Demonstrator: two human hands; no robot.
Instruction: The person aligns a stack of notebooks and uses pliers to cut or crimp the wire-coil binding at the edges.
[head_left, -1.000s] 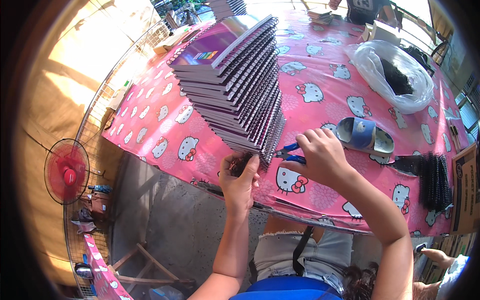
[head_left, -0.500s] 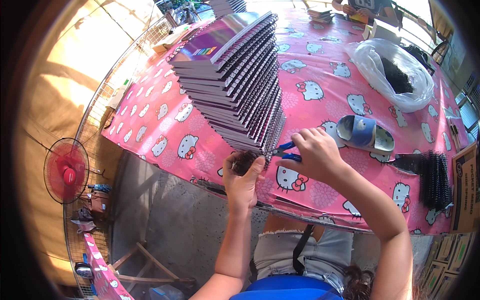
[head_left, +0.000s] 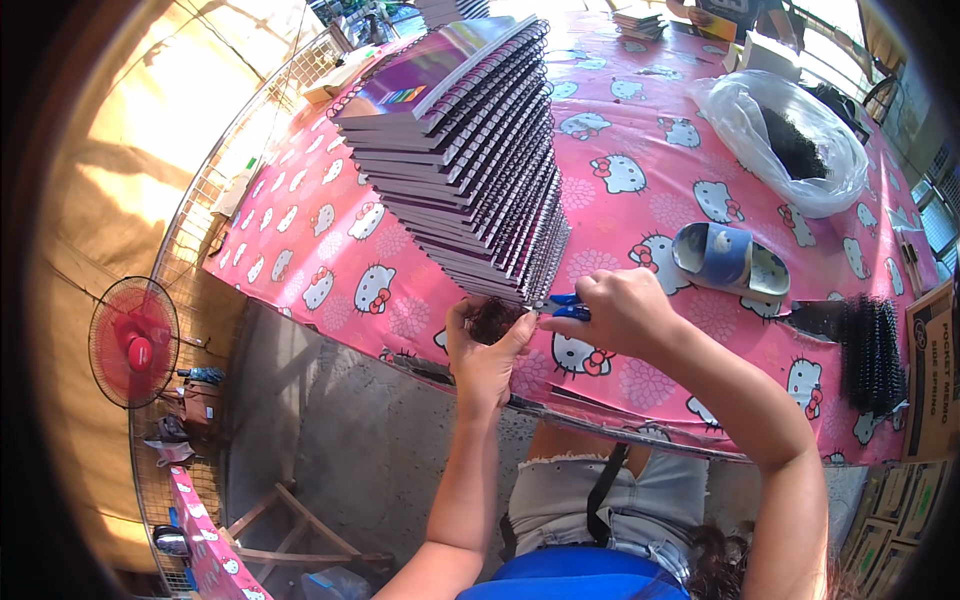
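A tall, leaning stack of spiral-bound notebooks [head_left: 470, 165] with purple covers stands on the table, black coils facing right. At its foot, my left hand [head_left: 486, 362] curls round a dark, curly clump [head_left: 492, 322] that looks like coil scraps, with the thumb at the coil ends. My right hand [head_left: 635, 312] grips blue-handled pliers [head_left: 570, 307]. Their jaws point left and meet the lowest coils beside my left thumb; the exact contact is too small to make out.
A pink patterned cloth [head_left: 640, 385] covers the table. To the right lie a blue slipper [head_left: 730, 262], a bundle of black coils [head_left: 872, 355] and a clear plastic bag [head_left: 735, 105] of dark coils. Cardboard boxes [head_left: 930, 370] stand far right. A person [head_left: 715, 20] works across the table.
My right hand and the pliers have shifted slightly down and left, closer to my left thumb. The left hand stays nearly in place round the clump.
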